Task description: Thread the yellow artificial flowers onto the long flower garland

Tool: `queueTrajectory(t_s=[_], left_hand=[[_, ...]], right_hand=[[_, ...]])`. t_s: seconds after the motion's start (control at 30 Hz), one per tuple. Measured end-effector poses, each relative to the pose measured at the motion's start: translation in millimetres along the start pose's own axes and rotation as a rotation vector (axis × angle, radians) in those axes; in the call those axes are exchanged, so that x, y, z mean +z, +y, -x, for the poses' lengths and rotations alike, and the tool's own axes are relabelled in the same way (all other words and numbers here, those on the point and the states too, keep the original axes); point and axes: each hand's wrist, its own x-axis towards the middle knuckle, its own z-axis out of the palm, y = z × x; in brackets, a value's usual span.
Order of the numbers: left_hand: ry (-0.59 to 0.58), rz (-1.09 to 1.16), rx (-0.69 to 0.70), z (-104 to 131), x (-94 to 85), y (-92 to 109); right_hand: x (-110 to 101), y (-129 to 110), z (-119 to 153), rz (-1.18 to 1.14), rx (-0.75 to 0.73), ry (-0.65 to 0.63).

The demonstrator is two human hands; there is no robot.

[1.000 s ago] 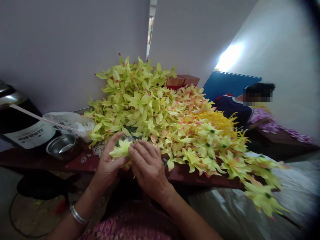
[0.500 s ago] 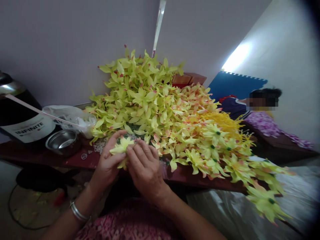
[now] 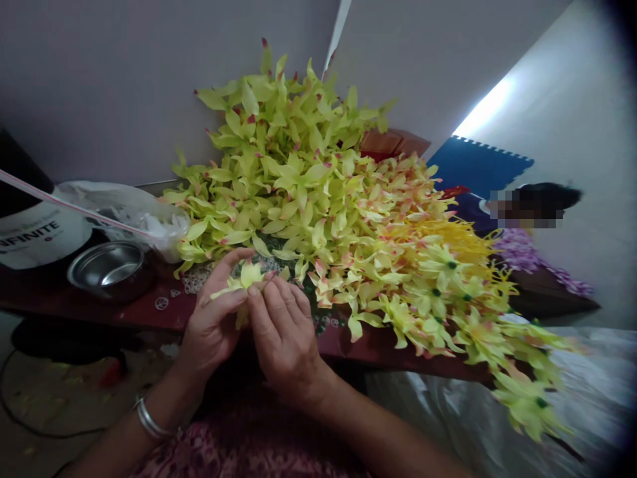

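Observation:
A pale yellow-green artificial flower (image 3: pixel 251 273) rests in my left hand (image 3: pixel 212 322), with the thumb pressed on its petals and the index finger raised behind it. My right hand (image 3: pixel 286 332) is closed in a pinch at the flower's right edge; whatever lies between its fingertips is too small to make out. Both hands meet in front of a large heap of green-yellow petals (image 3: pixel 293 179). Finished-looking flowers with green centres (image 3: pixel 438 292) lie at the right part of the heap. Small clear rings (image 3: pixel 196 279) are beside my left hand.
On the dark red table (image 3: pixel 149 309) stand a steel bowl (image 3: pixel 110 271), a plastic bag (image 3: pixel 166 226) and a large dark bottle (image 3: pixel 44 232) at the left. Behind the heap are reddish-brown boxes (image 3: pixel 393 145). A person (image 3: pixel 542 202) is at the right, beside purple petals (image 3: pixel 522 252).
The view has shifted slightly, with the heap now looking larger. My right fingertips have moved to a tighter pinch beside the flower, and my left thumb still presses on it.

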Motion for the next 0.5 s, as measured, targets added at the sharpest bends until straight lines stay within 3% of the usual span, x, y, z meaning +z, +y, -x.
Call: queueTrajectory(t_s=[0.5], left_hand=[[0.047,0.072,0.000,-3.0,-3.4,1.6]], right_hand=[[7.1,1.4,-2.7,-0.055,0.014,-0.038]])
